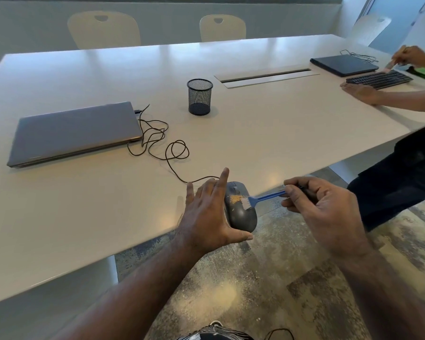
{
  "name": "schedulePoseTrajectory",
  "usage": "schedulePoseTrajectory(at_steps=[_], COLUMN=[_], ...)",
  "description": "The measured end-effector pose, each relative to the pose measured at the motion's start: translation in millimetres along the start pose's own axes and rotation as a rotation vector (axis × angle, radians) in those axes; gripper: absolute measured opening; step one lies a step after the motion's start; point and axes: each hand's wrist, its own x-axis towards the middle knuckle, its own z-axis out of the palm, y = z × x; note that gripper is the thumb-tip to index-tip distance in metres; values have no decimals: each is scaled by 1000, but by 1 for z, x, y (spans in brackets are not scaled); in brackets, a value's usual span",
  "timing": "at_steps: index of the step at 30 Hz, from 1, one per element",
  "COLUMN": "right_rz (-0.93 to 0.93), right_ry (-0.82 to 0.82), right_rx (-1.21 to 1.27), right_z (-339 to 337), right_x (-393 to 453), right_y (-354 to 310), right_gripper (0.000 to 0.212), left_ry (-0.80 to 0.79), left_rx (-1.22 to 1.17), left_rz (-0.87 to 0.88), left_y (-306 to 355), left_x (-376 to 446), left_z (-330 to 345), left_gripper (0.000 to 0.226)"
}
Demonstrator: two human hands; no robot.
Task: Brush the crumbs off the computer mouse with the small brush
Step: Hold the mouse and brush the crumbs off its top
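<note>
A dark grey wired computer mouse (242, 215) sits at the near edge of the white table (84, 204), partly over the edge. Tan crumbs (235, 198) lie on its top. My left hand (206, 214) holds the mouse from the left side, thumb curled under its near end, fingers straight along its flank. My right hand (322, 209) pinches the blue handle of a small brush (260, 199). The brush's white bristles touch the mouse just right of the crumbs.
The mouse cable (167, 148) loops back to a closed grey laptop (76, 132). A black mesh pen cup (199, 96) stands mid-table. At far right another person's hands (361, 93) work on a black keyboard (379, 79) beside a dark laptop (344, 65). Chairs stand behind.
</note>
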Motion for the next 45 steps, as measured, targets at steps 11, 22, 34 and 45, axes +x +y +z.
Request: schedulePoseTrajectory(at_steps=[11, 22, 34, 45], right_rz=[-422, -570, -305, -102], right_ry=[-105, -144, -119, -14], right_rx=[-254, -304, -13, -136], right_z=[-9, -18, -5, 8], right_x=[3, 5, -5, -8], right_y=[1, -1, -12, -8], right_gripper=[21, 23, 20, 18], left_ry=[6, 20, 19, 33], left_rx=[4, 3, 24, 40], left_rz=[-6, -21, -22, -23], left_y=[-1, -3, -2, -3], left_x=[1, 3, 3, 0], left_z=[-1, -2, -3, -4], left_gripper=[143, 144, 142, 143])
